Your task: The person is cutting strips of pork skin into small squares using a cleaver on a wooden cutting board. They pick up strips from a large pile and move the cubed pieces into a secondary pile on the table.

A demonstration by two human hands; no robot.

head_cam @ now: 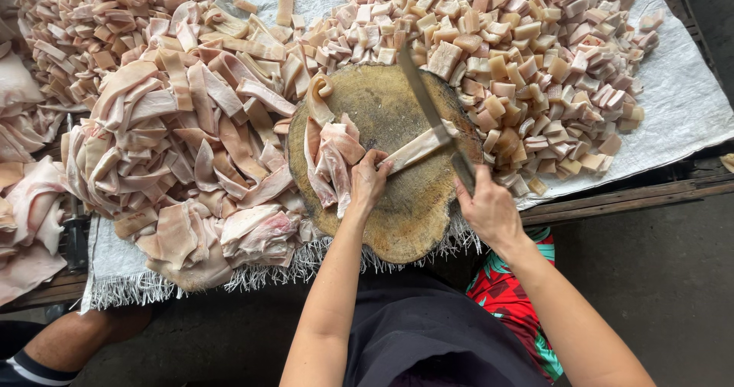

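- The left hand (368,181) rests on the round wooden chopping block (397,219), fingers curled narrow, pinning the near end of a pale strip of pork skin (417,148).
- The right hand (488,210) is closed around the handle of a long knife (423,97); its blade crosses the strip's far end.
- The block sits at the worktop's near edge.
- Uncut strips (183,135) are heaped toward the left edge, cut cubes (527,51) toward the right on a white cloth (673,104).

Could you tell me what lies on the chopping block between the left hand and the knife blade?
In the head view, one pale strip spans from left hand to knife blade on the chopping block.
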